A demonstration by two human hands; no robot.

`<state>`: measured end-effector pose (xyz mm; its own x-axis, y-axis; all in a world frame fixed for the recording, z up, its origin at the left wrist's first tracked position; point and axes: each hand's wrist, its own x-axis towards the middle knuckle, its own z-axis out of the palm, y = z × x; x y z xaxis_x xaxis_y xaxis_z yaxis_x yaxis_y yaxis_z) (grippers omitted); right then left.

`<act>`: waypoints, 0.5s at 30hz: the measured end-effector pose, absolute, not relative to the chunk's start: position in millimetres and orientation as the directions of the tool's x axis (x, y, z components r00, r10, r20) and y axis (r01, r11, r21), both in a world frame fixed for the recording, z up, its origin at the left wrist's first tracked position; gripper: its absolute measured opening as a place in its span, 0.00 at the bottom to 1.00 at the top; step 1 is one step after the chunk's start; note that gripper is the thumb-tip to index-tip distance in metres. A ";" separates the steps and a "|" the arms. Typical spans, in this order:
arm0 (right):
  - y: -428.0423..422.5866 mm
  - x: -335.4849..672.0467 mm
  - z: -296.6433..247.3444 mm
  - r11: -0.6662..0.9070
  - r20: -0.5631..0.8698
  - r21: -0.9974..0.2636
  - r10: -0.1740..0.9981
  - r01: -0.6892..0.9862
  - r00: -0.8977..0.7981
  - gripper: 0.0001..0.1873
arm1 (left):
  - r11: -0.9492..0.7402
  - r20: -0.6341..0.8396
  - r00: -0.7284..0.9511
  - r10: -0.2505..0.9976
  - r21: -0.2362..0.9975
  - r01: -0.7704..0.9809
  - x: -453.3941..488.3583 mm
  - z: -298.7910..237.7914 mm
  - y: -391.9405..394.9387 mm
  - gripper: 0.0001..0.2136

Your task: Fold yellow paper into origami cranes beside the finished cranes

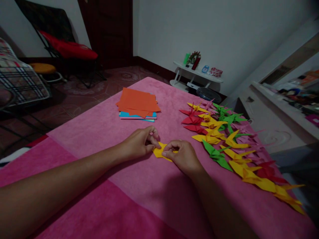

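Note:
A small piece of folded yellow paper [159, 152] lies between my two hands at the middle of the pink-covered table. My left hand [139, 142] has its thumb and fingers closed on the paper's left side. From the right, my right hand [183, 156] pinches the same paper between thumb and forefinger, hiding part of it. Beyond my left hand rests a stack of square paper sheets, with orange paper [138, 101] on top and blue paper [124, 114] below.
Many folded paper cranes in yellow, red, green and pink, such as a green crane [216, 156], line the table's right side. Past the table stand a white shelf [199, 73], a folding chair [67, 46] with a red cushion, and a yellow-topped stool [43, 68].

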<state>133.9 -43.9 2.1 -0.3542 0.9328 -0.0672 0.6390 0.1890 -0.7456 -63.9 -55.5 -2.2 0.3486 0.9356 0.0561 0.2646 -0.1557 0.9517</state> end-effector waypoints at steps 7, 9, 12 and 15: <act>-45.5 131.3 4.1 0.181 -0.063 -0.731 0.942 0.658 -0.330 0.03 | -0.151 0.066 0.336 0.939 0.960 0.234 -65.0 -7.7 -52.2 0.13; -45.8 130.6 3.6 0.185 -0.059 -0.725 0.943 0.663 -0.329 0.03 | -0.166 0.075 0.342 0.937 0.955 0.246 -65.4 -7.1 -52.7 0.13; -46.1 130.1 3.1 0.189 -0.059 -0.717 0.943 0.671 -0.329 0.03 | -0.183 0.080 0.342 0.936 0.942 0.281 -65.0 -3.2 -54.1 0.13; -45.8 129.4 3.2 0.185 -0.066 -0.707 0.944 0.682 -0.324 0.04 | -0.179 0.067 0.333 0.940 0.931 0.317 -62.6 0.8 -55.2 0.11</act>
